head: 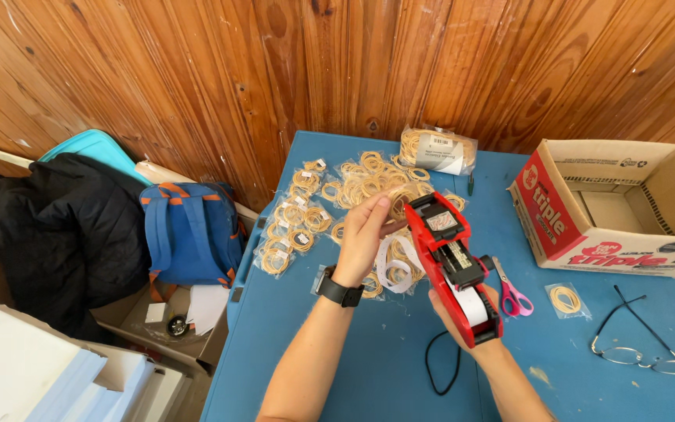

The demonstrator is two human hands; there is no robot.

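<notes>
Illumination is bright, even daylight. The blue table [337, 344] is uniformly lit; shadows beneath the eyeglasses [638, 344] are soft and short. The wood-panel wall [337, 62] shows mild sheen, no harsh glare. Focus is sharp centrally; wide-angle distortion bends frame edges.

On the blue desk [369, 367] we see many small clear packets of rubber bands [298, 223] spread across its far left part, each with a tiny white label. Behind them, at the far edge, lies a larger clear bag of rubber bands [437, 148] bearing a white rectangular label. One lone small packet [566, 299] lies near the right, just beside the spectacles. At the far right stands an open cardboard box [611, 207] with red and white printed sides. A white label roll [472, 305] sits in the red labelling gun.
</notes>
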